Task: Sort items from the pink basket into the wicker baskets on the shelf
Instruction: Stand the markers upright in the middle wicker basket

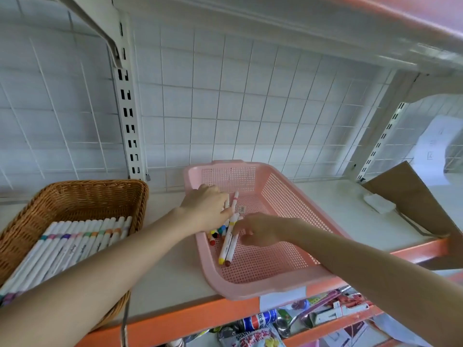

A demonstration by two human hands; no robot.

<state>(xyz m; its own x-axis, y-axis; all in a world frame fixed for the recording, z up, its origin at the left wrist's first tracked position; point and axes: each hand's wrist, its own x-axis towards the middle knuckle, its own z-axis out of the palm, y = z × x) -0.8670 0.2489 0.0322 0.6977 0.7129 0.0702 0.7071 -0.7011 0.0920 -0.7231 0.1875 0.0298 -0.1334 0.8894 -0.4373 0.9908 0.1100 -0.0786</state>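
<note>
On the white shelf [170, 271], the remaining markers [229, 244] are being gathered inside the pink basket [288, 196]: some are being gripped by the left hand [205, 209], two are being pinched by the right hand [258, 229]. Sorted markers [75, 244] are already lying in the wicker basket [75, 194], left.

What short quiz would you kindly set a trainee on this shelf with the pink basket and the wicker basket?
1. True or false: the woven brown wicker basket stands to the right of the pink perforated plastic basket.
2. Where do the left hand and right hand reach? A. into the pink basket; B. into the wicker basket; C. one into each.
3. Fill in: the wicker basket holds a row of white ____.
Key: 1 false; 2 A; 3 markers.
</note>
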